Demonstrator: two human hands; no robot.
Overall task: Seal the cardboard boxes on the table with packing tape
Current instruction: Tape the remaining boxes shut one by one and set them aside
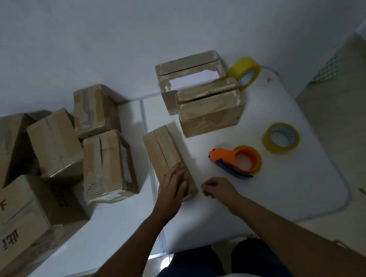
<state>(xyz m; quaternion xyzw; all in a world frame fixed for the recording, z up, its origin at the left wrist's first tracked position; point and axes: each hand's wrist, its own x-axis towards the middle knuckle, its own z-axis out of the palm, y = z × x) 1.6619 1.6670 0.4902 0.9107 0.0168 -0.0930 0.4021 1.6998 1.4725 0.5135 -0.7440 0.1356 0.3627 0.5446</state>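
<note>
The narrow cardboard box [168,158] lies flat on the white table [307,174], its top flaps meeting along an untaped centre seam. The left hand [173,186] rests on its near end, fingers laid flat and pressing the flaps down. The right hand [217,188] hovers just beside the box, fingers loosely curled, holding nothing. The orange tape dispenser [237,161] sits untouched to the right, apart from both hands.

Risks noted:
- One palm holds only the near end. The far flaps may spring up, and tape laid over them would bridge a gap rather than bond.
- The box is light and narrow. A hard pull of the dispenser could drag it across the smooth table.
- Two open boxes [199,95] stand close behind, so a long stroke could strike them.
- A loose yellow tape roll [281,138] lies in the reaching path and could be knocked aside.
</note>
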